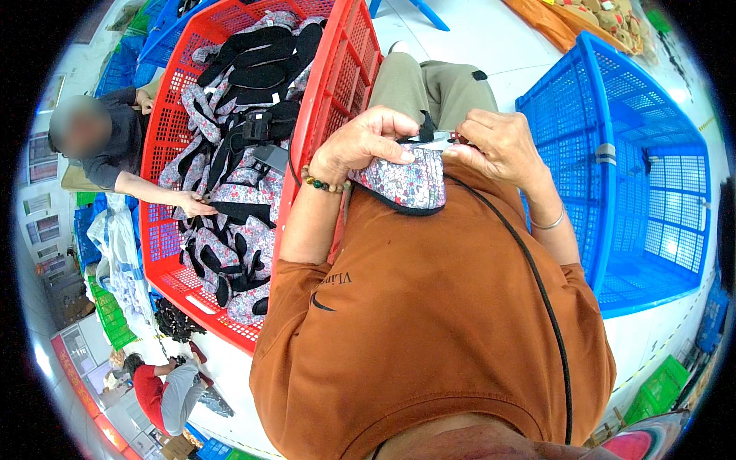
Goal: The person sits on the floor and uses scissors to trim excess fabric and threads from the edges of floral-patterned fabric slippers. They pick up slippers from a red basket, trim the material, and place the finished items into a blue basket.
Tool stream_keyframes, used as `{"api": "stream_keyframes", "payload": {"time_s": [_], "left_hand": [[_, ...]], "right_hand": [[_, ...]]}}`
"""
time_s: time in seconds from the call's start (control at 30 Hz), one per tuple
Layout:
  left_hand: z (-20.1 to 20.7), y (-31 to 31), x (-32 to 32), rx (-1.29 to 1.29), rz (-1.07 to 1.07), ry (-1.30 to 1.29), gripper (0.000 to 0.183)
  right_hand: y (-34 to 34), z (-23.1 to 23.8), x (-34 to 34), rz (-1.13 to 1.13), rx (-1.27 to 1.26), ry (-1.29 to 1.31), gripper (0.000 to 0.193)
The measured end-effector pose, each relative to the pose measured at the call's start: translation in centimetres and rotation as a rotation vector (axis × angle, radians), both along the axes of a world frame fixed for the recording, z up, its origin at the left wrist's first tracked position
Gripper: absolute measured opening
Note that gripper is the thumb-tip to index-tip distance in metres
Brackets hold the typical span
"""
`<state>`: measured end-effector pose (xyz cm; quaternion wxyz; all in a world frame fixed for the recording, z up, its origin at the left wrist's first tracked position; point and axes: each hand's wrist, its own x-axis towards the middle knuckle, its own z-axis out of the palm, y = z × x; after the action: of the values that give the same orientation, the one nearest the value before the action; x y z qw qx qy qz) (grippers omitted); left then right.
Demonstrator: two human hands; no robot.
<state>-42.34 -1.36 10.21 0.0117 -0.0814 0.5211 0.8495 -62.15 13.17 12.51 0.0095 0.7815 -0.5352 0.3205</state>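
A grey floral fabric slipper (410, 184) with a black edge hangs between my two hands in front of my chest. My left hand (368, 142), with a beaded bracelet at the wrist, pinches its upper edge between thumb and fingers. At the slipper's other upper corner, my right hand (494, 146) is closed round a small tool with a silvery blade (437, 142), which looks like thread snips. The blade lies against the slipper's upper edge, near a piece of black strap. My right fingers hide most of the tool's handle.
On my left stands a red plastic crate (337, 84) heaped with floral slippers (253, 184) and black soles. Across it, a person's hand (195, 204) reaches in. A blue crate (598, 146) stands on my right. A black cable (529, 261) runs over my shirt.
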Motion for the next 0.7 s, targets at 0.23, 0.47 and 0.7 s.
{"api": "stream_keyframes", "payload": {"time_s": [0.23, 0.47, 0.7], "left_hand": [[0.9, 0.3, -0.2, 0.039, 0.018, 0.003, 0.035], [1.6, 0.2, 0.2, -0.067, 0.03, 0.024, 0.032], [2.9, 0.4, 0.0, -0.356, 0.159, 0.13, 0.027]], "right_hand": [[-0.1, 0.0, 0.3, -0.349, -0.034, -0.146, 0.028], [-0.2, 0.2, 0.7, -0.145, 0.301, -0.55, 0.032], [-2.0, -0.9, 1.3, -0.131, 0.228, -0.712, 0.017]]}}
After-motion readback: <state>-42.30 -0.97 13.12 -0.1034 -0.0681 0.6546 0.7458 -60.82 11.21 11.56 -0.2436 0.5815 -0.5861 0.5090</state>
